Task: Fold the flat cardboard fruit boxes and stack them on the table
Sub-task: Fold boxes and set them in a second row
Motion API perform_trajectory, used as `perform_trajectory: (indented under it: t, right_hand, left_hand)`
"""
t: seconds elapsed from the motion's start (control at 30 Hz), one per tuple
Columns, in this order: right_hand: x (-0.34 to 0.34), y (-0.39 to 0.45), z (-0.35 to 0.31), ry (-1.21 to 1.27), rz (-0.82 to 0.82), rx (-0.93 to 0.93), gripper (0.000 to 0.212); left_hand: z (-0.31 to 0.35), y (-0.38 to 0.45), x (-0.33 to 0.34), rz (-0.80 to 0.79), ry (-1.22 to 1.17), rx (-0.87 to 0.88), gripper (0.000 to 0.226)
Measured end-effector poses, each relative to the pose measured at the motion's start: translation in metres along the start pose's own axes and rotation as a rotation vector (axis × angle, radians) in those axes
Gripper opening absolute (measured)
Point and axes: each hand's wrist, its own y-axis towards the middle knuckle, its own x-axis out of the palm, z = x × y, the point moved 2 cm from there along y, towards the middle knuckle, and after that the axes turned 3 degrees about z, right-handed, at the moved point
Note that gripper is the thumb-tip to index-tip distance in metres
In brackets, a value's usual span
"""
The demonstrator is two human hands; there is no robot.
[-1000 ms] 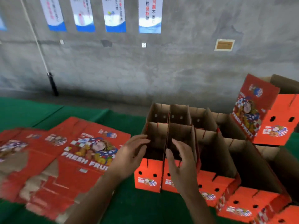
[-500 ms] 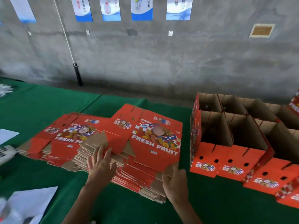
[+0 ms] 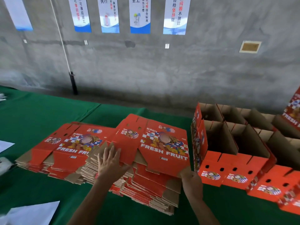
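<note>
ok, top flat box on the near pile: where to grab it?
By the near edge, from the person's side. The top flat box overhangs the pile there, its brown flaps free. The right hand already pinches the near right corner; the left hand lies flat on the left flaps. Probably lift from both near corners.

There is one view only, from the person's head, looking forward and down over the table (image 3: 48, 114) toward the grey wall (image 3: 178, 70). It is close: both forearms enter from the bottom edge, and the wide lens bends the edges.
</note>
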Motion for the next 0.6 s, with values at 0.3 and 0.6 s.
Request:
perform_trajectory:
  t: [0.3,0.6]
  right_hand:
    - [-0.048,-0.025,-0.110,0.321,0.008,-0.563,0.031]
    - [-0.149,-0.055,-0.189,0.412,0.124,-0.997,0.031]
  left_hand:
    - [0.011,-0.007,-0.045,0.197,-0.431,-0.018,0.056]
    - [0.059,-0.038,-0.130,0.458,-1.450,-0.150,0.055]
